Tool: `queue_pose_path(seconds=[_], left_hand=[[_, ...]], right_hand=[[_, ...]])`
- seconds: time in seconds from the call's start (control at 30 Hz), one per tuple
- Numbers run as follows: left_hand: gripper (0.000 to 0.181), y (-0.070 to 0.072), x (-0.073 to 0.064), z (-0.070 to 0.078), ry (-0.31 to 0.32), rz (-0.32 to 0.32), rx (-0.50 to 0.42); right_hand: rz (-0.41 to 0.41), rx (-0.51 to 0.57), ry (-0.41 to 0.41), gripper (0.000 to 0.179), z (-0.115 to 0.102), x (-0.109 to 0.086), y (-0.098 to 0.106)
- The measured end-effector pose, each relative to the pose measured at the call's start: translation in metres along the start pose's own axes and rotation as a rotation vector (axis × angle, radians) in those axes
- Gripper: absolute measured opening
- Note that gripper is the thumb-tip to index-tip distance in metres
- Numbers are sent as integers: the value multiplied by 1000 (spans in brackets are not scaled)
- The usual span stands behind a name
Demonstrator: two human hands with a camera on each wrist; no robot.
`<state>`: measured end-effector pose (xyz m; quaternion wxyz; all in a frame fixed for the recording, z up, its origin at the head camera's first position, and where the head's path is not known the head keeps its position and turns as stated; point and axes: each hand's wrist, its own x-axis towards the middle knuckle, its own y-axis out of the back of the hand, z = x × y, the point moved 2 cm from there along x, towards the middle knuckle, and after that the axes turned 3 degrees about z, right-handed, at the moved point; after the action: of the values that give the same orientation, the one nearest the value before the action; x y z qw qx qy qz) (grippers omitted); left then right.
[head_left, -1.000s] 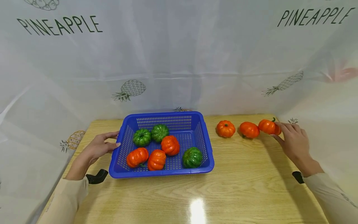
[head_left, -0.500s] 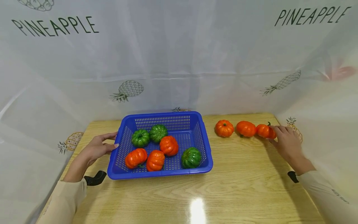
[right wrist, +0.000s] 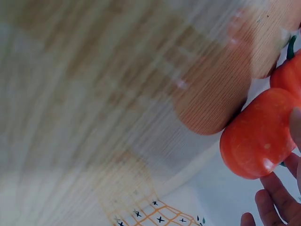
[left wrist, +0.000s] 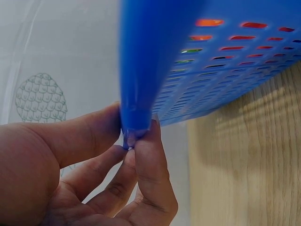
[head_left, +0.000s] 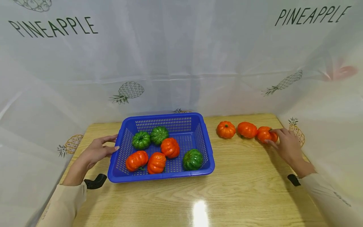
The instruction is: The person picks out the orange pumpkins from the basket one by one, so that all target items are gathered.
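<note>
My left hand [head_left: 97, 151] pinches the left rim of a blue plastic basket [head_left: 211, 164]; in the left wrist view the thumb and fingers [left wrist: 153, 174] lie on both sides of that rim. Three green pumpkins and three orange pumpkins lie inside, among them a dark green pumpkin [head_left: 193, 159] at the right and an orange pumpkin [head_left: 170, 147] near the middle. My right hand [head_left: 287, 146] holds a small orange pumpkin [right wrist: 258, 134] between thumb and fingers, low at the table's right end. That pumpkin stands beside another orange pumpkin [head_left: 247, 130].
A third orange pumpkin [head_left: 226, 129] sits farther left in the row, close to the basket's right side. The wooden table [head_left: 241, 189] ends at a white curtain [head_left: 175, 56] printed with pineapples, which hangs behind it and along both sides.
My right hand has brought its orange pumpkin lower and slightly left, against the neighbouring pumpkin, and the pumpkin has turned. The left hand keeps its hold on the basket rim. The view has shifted slightly.
</note>
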<state>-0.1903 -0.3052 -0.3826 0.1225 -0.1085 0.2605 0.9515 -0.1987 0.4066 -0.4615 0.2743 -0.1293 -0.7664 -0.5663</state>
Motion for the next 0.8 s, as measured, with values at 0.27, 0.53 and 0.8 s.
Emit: queue_pose_path(seconds=[0.27, 0.53, 0.8], left_hand=[[71, 0, -1, 1, -5, 1, -8], [70, -1, 0, 1, -7, -7, -26], [70, -2, 0, 0, 1, 5, -34]], right_hand=[[2, -22, 2, 48, 2, 6, -6], [-17, -9, -40, 53, -3, 10, 4], [-13, 23, -2, 52, -45, 32, 32]])
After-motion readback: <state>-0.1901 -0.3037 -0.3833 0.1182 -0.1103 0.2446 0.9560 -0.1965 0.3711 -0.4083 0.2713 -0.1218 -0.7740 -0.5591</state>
